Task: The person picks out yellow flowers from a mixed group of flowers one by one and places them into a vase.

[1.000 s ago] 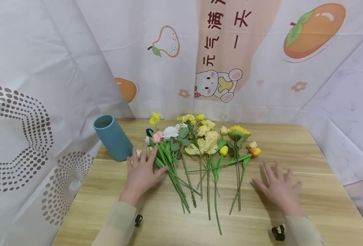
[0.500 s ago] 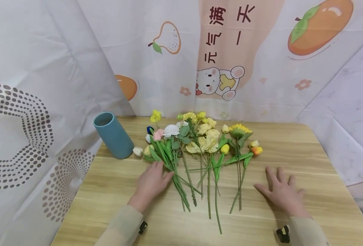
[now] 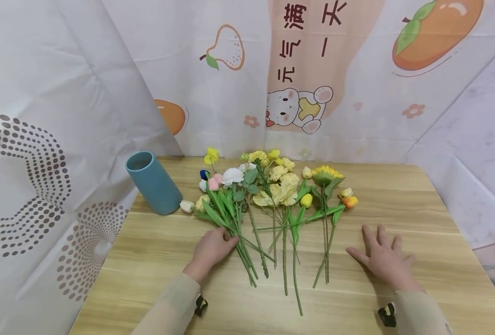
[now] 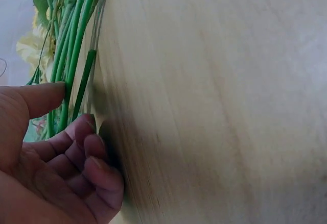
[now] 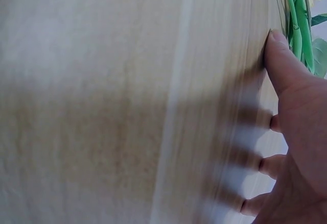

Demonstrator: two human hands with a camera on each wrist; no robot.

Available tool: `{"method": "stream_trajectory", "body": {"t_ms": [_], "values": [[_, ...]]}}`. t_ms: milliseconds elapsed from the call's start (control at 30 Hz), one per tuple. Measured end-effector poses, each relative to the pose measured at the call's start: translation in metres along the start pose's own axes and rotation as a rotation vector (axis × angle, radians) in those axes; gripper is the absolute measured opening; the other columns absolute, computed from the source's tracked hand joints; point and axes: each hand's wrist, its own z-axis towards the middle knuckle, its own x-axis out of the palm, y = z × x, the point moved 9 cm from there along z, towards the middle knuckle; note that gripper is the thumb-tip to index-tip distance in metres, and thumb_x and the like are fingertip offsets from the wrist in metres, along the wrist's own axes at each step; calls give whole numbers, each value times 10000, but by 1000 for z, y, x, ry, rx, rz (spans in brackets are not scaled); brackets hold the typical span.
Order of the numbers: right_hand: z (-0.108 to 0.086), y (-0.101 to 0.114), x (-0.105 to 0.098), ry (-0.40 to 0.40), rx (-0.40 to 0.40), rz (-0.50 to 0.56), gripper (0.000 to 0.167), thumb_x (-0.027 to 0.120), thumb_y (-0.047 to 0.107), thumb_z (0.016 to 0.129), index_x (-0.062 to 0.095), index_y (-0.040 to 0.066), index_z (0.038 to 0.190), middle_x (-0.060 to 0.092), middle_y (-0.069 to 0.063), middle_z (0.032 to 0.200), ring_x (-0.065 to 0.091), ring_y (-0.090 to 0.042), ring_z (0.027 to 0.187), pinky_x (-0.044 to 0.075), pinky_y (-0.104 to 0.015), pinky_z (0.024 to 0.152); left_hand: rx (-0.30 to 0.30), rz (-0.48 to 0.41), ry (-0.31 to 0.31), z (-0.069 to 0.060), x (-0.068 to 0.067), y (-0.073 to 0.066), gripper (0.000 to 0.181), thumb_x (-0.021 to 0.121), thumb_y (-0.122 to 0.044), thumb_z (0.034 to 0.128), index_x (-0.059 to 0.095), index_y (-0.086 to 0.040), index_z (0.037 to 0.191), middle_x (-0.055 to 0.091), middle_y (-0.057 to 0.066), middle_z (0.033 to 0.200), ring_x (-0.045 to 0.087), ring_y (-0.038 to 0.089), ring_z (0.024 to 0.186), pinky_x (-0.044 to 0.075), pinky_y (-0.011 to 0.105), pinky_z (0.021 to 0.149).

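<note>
Clock centred on the pile, 12 at the far edge. Early stage, by my read: the loose pile of yellow, white, pink, blue and orange artificial-looking flowers [image 3: 289,181] lies flat on the light wood-grain tabletop [image 3: 406,200], blooms toward 12, stem ends toward 6. None show in the matte blue cylindrical vase [image 3: 157,190], mouth up at 10. I judge every stem is left to handle.

My left hand [image 3: 211,246] is at 8: thumb against a bundle of thin bright-green stems [image 4: 76,45], fingers curled beside it. Wrist view's dim; can't tell if that's a real pinch. My right hand [image 3: 387,263] is at 4, fingers spread, holding nothing. Hands well apart.

Edges: vase near the left edge; white fruit-print curtain [image 3: 234,107] right behind 12. Room: bare wood at 3 and 6. Tight at 10, white bud [image 3: 186,206] just beside the vase.
</note>
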Motion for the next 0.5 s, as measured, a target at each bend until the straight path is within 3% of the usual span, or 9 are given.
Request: {"method": "stream_trajectory", "body": {"t_ms": [167, 367, 500], "values": [[0, -2, 4, -11, -11, 1, 1004, 398, 773, 955, 120, 79, 1625, -16, -415, 1591, -53, -785, 1331, 20, -974, 816, -4, -180, 54, 4, 3, 3, 295, 676, -291, 982, 646, -76, 782, 609, 12, 647, 525, 146, 556, 451, 291, 537], [0, -2, 6, -8, -19, 15, 998, 396, 761, 964, 95, 80, 1628, -43, -416, 1590, -83, -782, 1334, 2, -974, 806, -114, -498, 129, 3, 9, 12, 257, 645, -189, 1007, 666, 4, 839, 612, 66, 589, 539, 123, 436, 475, 254, 422], [0, -3, 6, -2, -21, 28, 993, 405, 746, 972, 84, 74, 1628, -64, -418, 1588, -104, -782, 1332, -15, -973, 800, -153, -550, 123, 1, 6, 16, 212, 625, -176, 1016, 664, 10, 923, 618, 76, 615, 549, 126, 451, 472, 250, 418]]}}
